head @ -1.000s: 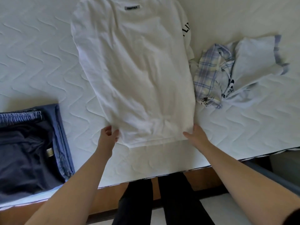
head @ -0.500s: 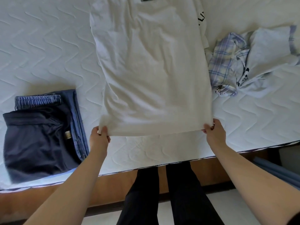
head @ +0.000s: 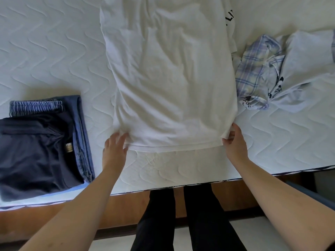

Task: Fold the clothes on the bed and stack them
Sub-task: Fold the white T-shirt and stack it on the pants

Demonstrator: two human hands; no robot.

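Observation:
A white T-shirt (head: 168, 73) lies lengthwise on the bed's quilted white mattress (head: 45, 57), sides folded in, hem toward me. My left hand (head: 115, 149) rests with spread fingers on the hem's left corner. My right hand (head: 233, 140) pinches the hem's right corner between thumb and fingers. To the left sits a folded stack (head: 41, 142) of dark navy and blue garments. A crumpled plaid and pale blue garment (head: 275, 69) lies at the right, touching the T-shirt's edge.
The mattress's front edge (head: 181, 185) runs just below my hands, over a wooden bed frame (head: 117, 205). My legs in black trousers (head: 181, 218) stand against the frame. A dark object (head: 319, 189) sits at the far right beside the bed.
The T-shirt's hem, held taut and lifted half a second ago, now lies on the mattress. My left hand has loosened from a pinch to spread fingers; the right still pinches its corner.

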